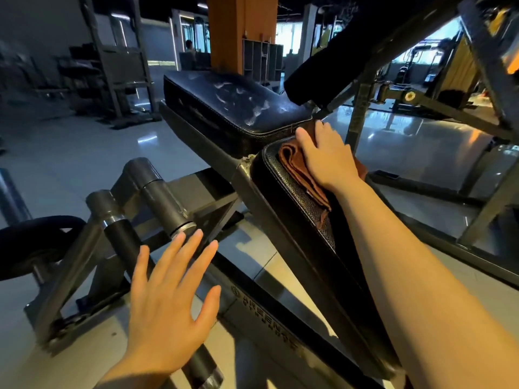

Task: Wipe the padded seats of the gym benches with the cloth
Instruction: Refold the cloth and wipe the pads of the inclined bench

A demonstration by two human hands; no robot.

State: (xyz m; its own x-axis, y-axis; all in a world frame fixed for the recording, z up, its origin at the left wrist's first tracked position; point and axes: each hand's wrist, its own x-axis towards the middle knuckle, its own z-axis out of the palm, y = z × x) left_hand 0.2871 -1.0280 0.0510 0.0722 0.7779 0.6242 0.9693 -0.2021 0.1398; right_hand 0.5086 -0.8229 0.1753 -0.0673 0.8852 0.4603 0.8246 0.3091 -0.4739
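1. A gym bench runs from 5 o'clock up toward the centre, its black back pad tilted and meeting a black seat pad at 12 o'clock.
2. The right hand presses flat on a folded brown cloth at the top end of the back pad, just below the seat pad; its fingers lie extended over the cloth, not clenched.
3. The seat pad shows pale smears on its top.
4. The left hand, at 7 o'clock, hovers with fingers spread and released, holding nothing, above the grey steel frame.
5. Glossy floor tiles surround the bench.
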